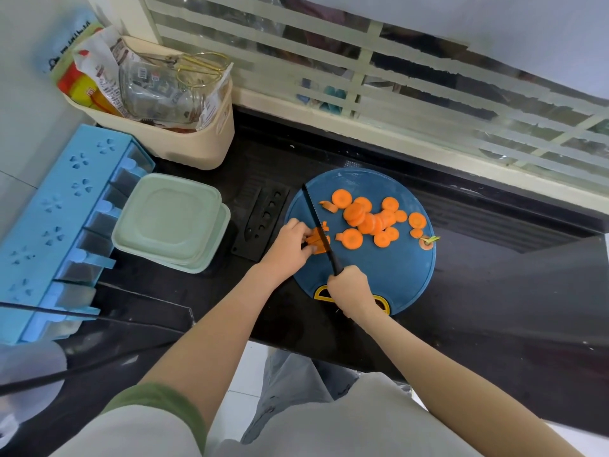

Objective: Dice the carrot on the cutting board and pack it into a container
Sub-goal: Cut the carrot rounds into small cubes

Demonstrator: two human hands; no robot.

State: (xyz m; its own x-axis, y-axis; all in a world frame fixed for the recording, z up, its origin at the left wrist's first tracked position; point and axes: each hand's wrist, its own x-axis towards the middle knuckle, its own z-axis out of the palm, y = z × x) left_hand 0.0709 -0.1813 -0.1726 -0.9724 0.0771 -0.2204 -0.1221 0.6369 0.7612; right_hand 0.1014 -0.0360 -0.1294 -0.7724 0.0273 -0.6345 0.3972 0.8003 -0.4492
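A round blue cutting board (389, 272) lies on the black counter. Several round carrot slices (365, 219) are spread over its far half, with the carrot's stem end (427, 243) at the right rim. My left hand (290, 249) pinches a small stack of carrot pieces (317, 243) at the board's left edge. My right hand (349, 290) grips the handle of a black knife (314, 219), whose blade rests across that stack. A pale green lidded container (171, 219) stands left of the board.
A black knife sheath (260, 222) lies between container and board. A blue multi-compartment box (62, 225) runs along the left wall. A beige basket (184, 140) with packets and a glass jar sits at the back left. A taped window runs behind the counter.
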